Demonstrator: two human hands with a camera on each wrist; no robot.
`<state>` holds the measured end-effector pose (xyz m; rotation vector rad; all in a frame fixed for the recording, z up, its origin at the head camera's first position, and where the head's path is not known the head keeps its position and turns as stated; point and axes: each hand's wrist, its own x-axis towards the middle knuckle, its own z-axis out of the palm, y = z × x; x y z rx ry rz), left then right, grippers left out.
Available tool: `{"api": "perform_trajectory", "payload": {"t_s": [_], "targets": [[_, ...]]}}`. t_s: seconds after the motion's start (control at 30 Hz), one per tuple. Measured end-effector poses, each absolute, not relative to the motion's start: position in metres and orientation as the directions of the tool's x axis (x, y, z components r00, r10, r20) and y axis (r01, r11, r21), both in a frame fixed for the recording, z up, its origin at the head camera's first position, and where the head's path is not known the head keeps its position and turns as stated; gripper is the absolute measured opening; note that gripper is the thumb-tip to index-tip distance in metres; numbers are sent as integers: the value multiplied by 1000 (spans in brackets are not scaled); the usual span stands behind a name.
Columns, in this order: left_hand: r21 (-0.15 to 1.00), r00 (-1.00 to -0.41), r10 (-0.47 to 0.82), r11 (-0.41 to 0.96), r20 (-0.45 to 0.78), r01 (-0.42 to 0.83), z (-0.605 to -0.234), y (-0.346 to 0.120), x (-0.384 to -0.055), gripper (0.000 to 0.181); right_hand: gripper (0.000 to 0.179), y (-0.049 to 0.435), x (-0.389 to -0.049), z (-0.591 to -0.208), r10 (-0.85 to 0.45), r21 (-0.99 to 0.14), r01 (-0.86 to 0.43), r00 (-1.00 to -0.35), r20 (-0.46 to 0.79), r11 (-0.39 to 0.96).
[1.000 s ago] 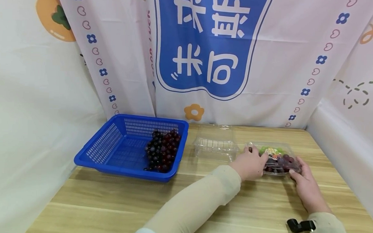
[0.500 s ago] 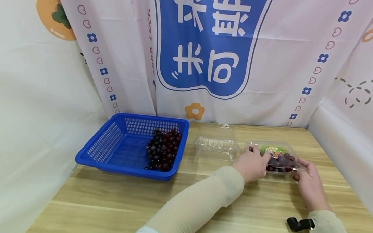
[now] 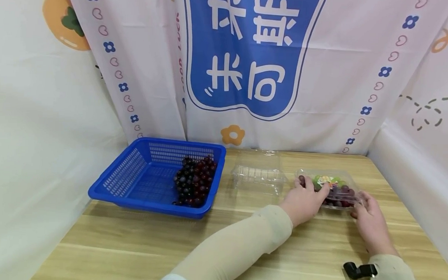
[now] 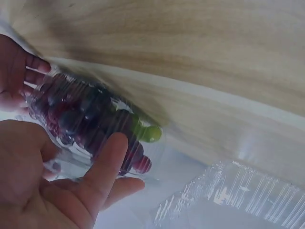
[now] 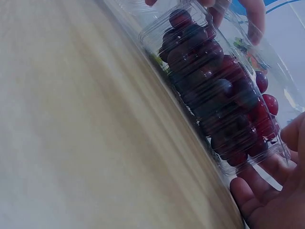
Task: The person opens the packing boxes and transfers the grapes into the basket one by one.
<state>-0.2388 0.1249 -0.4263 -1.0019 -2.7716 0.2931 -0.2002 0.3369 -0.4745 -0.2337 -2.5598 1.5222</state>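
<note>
White printed cloth (image 3: 344,90) is hanging behind a pale wood-grain surface (image 3: 131,244). Toward the right, a clear rectangular plastic box (image 3: 340,197) holding dark red grapes (image 5: 209,86) and green grapes (image 4: 151,133) is lying with its long axis running left to right. Partly spread, the left hand (image 3: 303,203) is gripping its left end; the right hand (image 3: 371,222), fingers curled, is gripping the right. Leftward, an unfolded clear plastic container (image 3: 260,173) is sitting beside a blue rectangular slotted basket (image 3: 147,206) holding black and red grapes (image 3: 194,181).

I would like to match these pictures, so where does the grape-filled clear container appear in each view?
Head: the grape-filled clear container is right of centre, between the left hand and right hand.
Left wrist: left of centre, slanting.
Right wrist: upper right, slanting.
Shared landmark: the right hand, at one end of it in every view.
</note>
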Motion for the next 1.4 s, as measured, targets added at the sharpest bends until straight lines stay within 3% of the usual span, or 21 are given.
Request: {"api": "perform_trajectory", "payload": {"t_s": [0.1,0.2,0.4,0.67,0.93,1.1,1.2,1.4], "targets": [[-312,-736,659,739,154,597,-426,123,-241,49,59,337,-201,-475,199,-879,53,-979,49,473],[-312,-730,663,737,164,600,-422,120,-243,44,60,339,-199,-474,201,-870,71,-979,33,487],[-215,-750,658,744,66,633,-409,117,-240,39,63,342,-196,-473,185,-868,70,-982,25,491],[-4,-822,567,824,50,567,-378,111,-247,56,59,338,-195,-474,109,-883,-25,-990,85,469],[141,-843,507,835,179,532,-359,100,-259,69,64,335,-195,-474,61,-864,-56,-993,99,500],[182,-869,465,852,168,491,-355,94,-261,76,77,336,-195,-473,47,-831,-31,-996,69,556],[170,-875,457,860,160,480,-357,93,-261,75,83,336,-195,-473,47,-813,-17,-997,54,582],[77,-829,543,828,134,555,-369,96,-258,64,89,336,-197,-475,39,-785,-30,-997,69,619]]}}
